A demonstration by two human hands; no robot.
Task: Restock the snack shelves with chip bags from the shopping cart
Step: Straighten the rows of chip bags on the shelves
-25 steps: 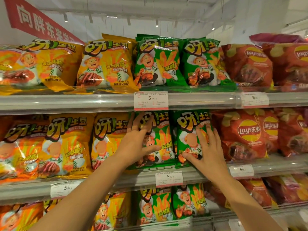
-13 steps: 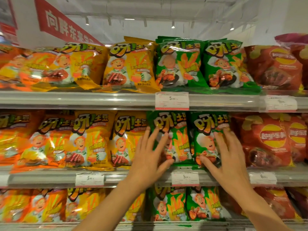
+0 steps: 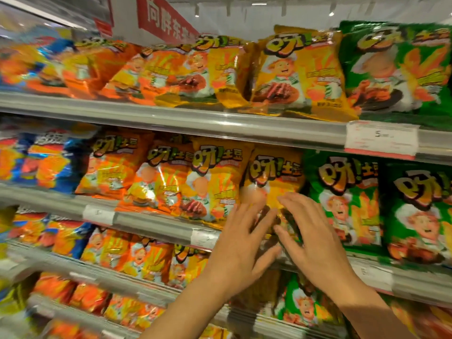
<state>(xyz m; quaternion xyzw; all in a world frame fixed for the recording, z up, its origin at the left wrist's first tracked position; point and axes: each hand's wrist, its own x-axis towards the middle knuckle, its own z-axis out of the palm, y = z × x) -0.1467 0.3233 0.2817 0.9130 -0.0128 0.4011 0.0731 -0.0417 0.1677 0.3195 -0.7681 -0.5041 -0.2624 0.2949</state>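
Observation:
Both my hands reach to the middle shelf, fingers spread and straight, in front of a yellow chip bag. My left hand lies over the bag's lower left part. My right hand covers its lower right, next to a green chip bag. Whether the fingers touch the yellow bag is blurred. Neither hand holds anything. The shopping cart is out of view.
Three shelf levels are packed with chip bags: orange and yellow bags at the middle, blue bags at the left, green bags at the right. A price label hangs on the upper shelf rail. A red sign hangs above.
The view has swung left, so the shelves slid right in the frame. My hands left the two green bags and moved left, closer together, onto the yellow bag.

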